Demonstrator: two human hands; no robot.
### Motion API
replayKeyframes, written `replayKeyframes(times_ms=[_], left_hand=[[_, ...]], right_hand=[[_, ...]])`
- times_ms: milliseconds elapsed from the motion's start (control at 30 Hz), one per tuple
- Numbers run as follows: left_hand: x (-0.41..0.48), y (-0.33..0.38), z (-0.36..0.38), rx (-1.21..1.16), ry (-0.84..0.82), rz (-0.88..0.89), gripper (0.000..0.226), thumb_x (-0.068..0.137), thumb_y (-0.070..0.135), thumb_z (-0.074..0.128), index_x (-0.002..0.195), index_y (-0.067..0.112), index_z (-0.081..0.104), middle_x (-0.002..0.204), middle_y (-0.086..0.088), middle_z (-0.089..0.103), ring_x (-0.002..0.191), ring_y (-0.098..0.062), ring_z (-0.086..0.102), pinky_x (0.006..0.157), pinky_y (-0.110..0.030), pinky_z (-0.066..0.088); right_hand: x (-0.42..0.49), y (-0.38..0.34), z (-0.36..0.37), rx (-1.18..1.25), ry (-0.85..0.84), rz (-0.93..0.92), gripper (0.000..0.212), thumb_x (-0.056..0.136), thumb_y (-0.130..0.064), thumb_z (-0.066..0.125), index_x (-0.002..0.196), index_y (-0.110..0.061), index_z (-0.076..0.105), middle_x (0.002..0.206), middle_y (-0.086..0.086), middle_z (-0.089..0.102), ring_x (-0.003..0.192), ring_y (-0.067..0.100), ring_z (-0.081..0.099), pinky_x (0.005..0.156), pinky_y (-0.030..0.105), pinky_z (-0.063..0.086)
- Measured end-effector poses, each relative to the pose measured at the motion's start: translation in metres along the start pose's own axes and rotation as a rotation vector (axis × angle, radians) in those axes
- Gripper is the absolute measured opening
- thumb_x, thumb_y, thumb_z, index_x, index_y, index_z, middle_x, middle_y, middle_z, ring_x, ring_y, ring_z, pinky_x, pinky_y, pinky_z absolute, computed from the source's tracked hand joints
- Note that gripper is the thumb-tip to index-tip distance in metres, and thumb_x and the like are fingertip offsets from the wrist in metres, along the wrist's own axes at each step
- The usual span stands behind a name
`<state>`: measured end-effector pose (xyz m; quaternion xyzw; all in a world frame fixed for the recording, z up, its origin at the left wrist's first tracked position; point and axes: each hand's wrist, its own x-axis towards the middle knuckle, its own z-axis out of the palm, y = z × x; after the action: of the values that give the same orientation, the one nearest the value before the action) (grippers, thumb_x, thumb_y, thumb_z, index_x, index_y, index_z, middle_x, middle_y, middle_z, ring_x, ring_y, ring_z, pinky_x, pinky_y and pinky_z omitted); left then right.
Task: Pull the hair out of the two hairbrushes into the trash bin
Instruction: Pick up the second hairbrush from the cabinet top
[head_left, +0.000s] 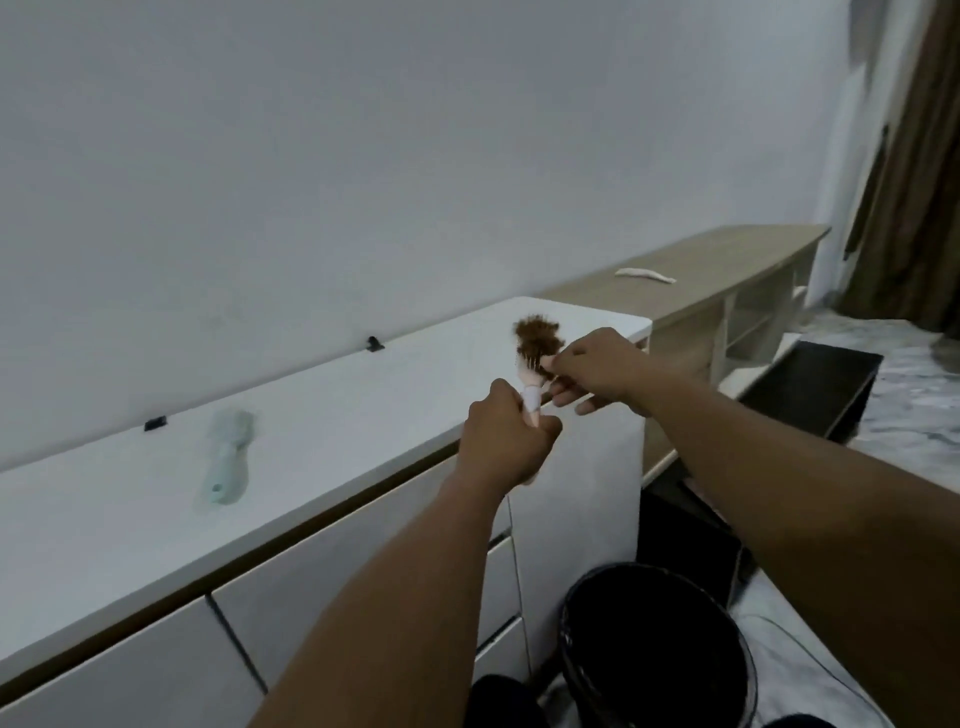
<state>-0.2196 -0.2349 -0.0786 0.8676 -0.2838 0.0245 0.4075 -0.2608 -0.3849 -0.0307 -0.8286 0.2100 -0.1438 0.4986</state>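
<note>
My left hand (506, 439) grips the handle of a pale pink hairbrush (530, 387), held upright above the front edge of the white cabinet top (322, 431). A clump of reddish-brown hair (537, 335) sits in its bristles. My right hand (597, 371) pinches the lower right edge of that clump with thumb and fingers. A second, mint-green hairbrush (228, 457) lies flat on the cabinet top to the left. The black trash bin (657, 649) stands on the floor below my right forearm, lined with a dark bag.
The white cabinet has drawers (363, 587) facing me. Two small black clips (155, 423) sit at the wall edge. A low wooden shelf unit (727, 280) with a white object stands behind, a black box (815, 384) to the right, and a brown curtain (914, 182).
</note>
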Motion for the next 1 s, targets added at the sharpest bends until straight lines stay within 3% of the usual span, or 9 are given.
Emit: replayKeyframes(times_ms=[133,267,400,600,700,800,1000], left_hand=[[-0.018,-0.004,0.068,-0.031,-0.142,-0.001,0.032,0.082,0.037,0.068,0.098,0.017,0.050,0.090,-0.003,0.061,0.074,-0.020,0.057,0.054,-0.030,0.037],[-0.035,-0.023,0.140,-0.053,-0.287,-0.051,0.031,0.082,0.033,0.068,0.095,0.016,0.047,0.085,-0.003,0.058,0.071,-0.021,0.055,0.055,-0.032,0.037],[-0.055,-0.067,0.211,0.012,-0.444,-0.109,0.031,0.082,0.032,0.065,0.095,0.016,0.043,0.086,-0.003,0.055,0.077,-0.026,0.056,0.058,-0.034,0.036],[-0.070,-0.142,0.295,0.121,-0.656,-0.187,0.037,0.082,0.036,0.066,0.101,0.013,0.044,0.103,-0.015,0.061,0.090,-0.035,0.060,0.068,-0.036,0.042],[-0.069,-0.175,0.327,0.142,-0.703,-0.175,0.038,0.089,0.043,0.065,0.099,0.014,0.043,0.101,-0.017,0.065,0.091,-0.037,0.063,0.068,-0.038,0.046],[-0.065,-0.202,0.353,0.179,-0.756,-0.186,0.036,0.095,0.047,0.060,0.099,0.014,0.044,0.098,-0.015,0.065,0.087,-0.035,0.063,0.065,-0.037,0.044],[-0.060,-0.238,0.389,0.152,-0.787,-0.260,0.031,0.094,0.041,0.064,0.101,0.016,0.047,0.094,-0.008,0.064,0.079,-0.025,0.061,0.061,-0.033,0.040]], right_hand=[[-0.008,0.076,-0.012,0.113,0.025,0.144,0.017,0.093,-0.022,0.070,0.086,-0.006,0.069,0.082,0.013,0.073,0.068,0.017,0.072,0.060,0.028,0.059],[-0.015,0.160,-0.014,0.245,0.046,0.282,0.019,0.091,-0.019,0.073,0.089,-0.001,0.068,0.082,0.017,0.070,0.068,0.020,0.070,0.070,0.033,0.061],[-0.021,0.246,0.007,0.337,0.050,0.443,0.021,0.092,-0.009,0.071,0.077,-0.005,0.057,0.074,0.014,0.065,0.066,0.021,0.066,0.063,0.028,0.057],[-0.022,0.369,0.051,0.394,0.063,0.640,0.015,0.089,-0.008,0.074,0.090,0.000,0.061,0.072,0.013,0.067,0.062,0.020,0.066,0.063,0.030,0.057],[-0.014,0.418,0.069,0.326,0.058,0.682,0.013,0.090,-0.008,0.073,0.085,0.000,0.064,0.069,0.013,0.064,0.062,0.020,0.063,0.060,0.031,0.056],[-0.004,0.459,0.084,0.240,0.001,0.713,0.023,0.095,-0.010,0.067,0.072,-0.006,0.062,0.067,0.011,0.062,0.062,0.018,0.061,0.059,0.027,0.054],[0.013,0.512,0.109,0.246,-0.019,0.793,0.023,0.101,-0.014,0.057,0.080,-0.005,0.062,0.072,0.010,0.064,0.066,0.017,0.062,0.061,0.027,0.053]])
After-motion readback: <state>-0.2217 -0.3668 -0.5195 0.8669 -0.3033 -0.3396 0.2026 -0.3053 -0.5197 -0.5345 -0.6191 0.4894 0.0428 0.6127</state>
